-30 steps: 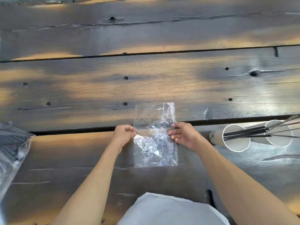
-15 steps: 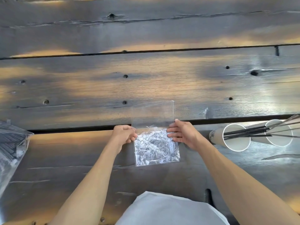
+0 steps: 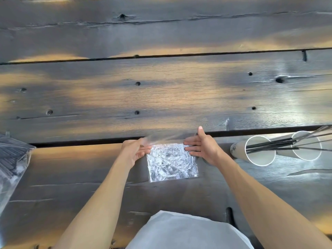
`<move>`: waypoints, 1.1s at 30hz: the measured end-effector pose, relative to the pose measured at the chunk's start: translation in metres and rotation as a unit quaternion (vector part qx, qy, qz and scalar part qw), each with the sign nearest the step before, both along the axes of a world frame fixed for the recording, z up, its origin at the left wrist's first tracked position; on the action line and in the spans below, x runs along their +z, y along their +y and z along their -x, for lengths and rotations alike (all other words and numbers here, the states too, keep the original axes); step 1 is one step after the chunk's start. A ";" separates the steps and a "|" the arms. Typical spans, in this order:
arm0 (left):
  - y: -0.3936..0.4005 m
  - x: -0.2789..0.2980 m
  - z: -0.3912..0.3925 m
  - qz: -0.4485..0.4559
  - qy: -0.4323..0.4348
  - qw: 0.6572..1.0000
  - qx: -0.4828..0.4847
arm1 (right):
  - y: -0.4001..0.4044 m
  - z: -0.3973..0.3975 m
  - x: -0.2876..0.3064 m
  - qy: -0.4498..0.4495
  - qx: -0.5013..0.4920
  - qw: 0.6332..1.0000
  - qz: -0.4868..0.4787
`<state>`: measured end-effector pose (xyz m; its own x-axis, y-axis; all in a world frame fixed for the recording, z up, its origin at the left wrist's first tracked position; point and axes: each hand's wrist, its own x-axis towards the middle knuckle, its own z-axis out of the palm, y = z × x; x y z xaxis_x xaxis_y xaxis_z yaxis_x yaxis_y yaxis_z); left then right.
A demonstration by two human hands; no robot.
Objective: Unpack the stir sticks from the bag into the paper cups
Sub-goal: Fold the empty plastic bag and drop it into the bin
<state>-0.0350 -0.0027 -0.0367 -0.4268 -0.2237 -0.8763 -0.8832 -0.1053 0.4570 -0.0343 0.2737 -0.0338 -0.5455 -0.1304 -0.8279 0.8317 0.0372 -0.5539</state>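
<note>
An empty, crinkled clear plastic bag (image 3: 171,161) lies flat on the dark wooden table in front of me, its upper half blurred and folding toward me. My left hand (image 3: 135,150) pinches the bag's upper left part. My right hand (image 3: 202,146) has its fingers spread and rests on the bag's right edge, thumb raised. Two white paper cups stand at the right, the nearer cup (image 3: 259,149) and a second cup (image 3: 306,147) beside it. Black stir sticks (image 3: 280,143) poke out of them.
Another clear bag (image 3: 11,159) holding black stir sticks lies at the left edge. The table (image 3: 161,97) is made of dark planks with gaps between them. My white clothing shows at the bottom.
The top half of the empty bag has been folded down toward me over its lower half. My right hand's fingers have spread out flat.
</note>
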 end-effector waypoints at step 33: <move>0.028 -0.010 -0.036 0.279 0.190 0.903 -0.266 | -0.003 -0.031 -0.010 0.130 0.185 0.937 -0.266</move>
